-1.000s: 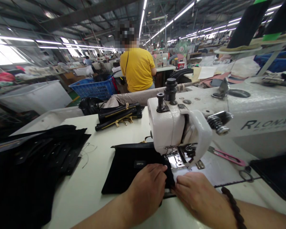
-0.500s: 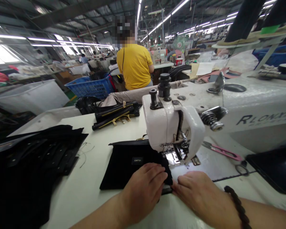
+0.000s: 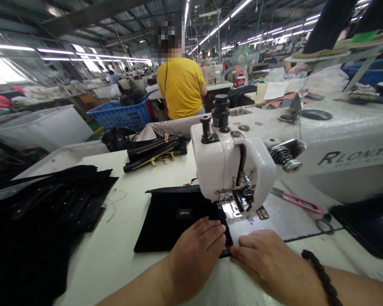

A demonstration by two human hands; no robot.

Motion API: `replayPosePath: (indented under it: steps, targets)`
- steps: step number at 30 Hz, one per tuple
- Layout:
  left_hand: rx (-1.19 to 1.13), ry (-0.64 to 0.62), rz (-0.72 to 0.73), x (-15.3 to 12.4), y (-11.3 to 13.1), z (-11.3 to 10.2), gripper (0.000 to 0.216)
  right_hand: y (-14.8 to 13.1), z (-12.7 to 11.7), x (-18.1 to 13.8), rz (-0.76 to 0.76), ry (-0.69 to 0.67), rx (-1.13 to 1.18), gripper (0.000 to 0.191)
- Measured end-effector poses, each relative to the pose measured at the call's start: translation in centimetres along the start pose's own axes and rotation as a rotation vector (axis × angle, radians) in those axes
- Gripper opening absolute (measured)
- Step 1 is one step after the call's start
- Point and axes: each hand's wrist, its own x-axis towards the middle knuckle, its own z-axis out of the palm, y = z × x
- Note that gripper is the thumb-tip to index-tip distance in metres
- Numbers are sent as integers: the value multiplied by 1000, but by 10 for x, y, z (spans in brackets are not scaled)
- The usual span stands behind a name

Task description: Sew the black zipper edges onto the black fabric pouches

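Note:
A black fabric pouch [image 3: 158, 229] with a small label [image 3: 184, 213] lies on the white sewing table, its right side at the needle area of the sewing machine [image 3: 231, 170]. My left hand [image 3: 196, 250] rests over the pouch's lower right part, fingers together and bent over its edge; the thumb is hidden. At the lower right corner, my right hand [image 3: 264, 259] pinches the edge between thumb and fingers. A dark strip shows between the two hands under the corner. Gold-coloured metal shows at the pouch's top edge, partly behind the machine head.
Black pieces [image 3: 44, 229] are piled at the left. Black zippered items [image 3: 156, 153] lie behind the pouch. Pink-handled snips [image 3: 301, 202] and a dark phone-like slab [image 3: 367, 229] are right of the needle. Beyond sits a person in a yellow shirt [image 3: 181, 87], near a blue crate [image 3: 121, 114].
My left hand has shifted slightly, its fingers lying straighter along the pouch's right edge. The right hand stays at the corner, and the pouch has hardly moved.

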Motion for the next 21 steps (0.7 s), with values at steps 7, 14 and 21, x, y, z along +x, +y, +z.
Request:
replayPosePath:
  steps: [7, 14, 21]
  targets:
    - [28, -48, -22, -3, -1, 5, 21, -4, -4, 6, 23, 30, 5, 32]
    - [-2, -76, -42, 2, -8, 7, 19, -2, -1, 9, 106, -11, 40, 18]
    - [-37, 66, -45, 15, -12, -3, 22, -1, -2, 13, 147, -48, 87, 19]
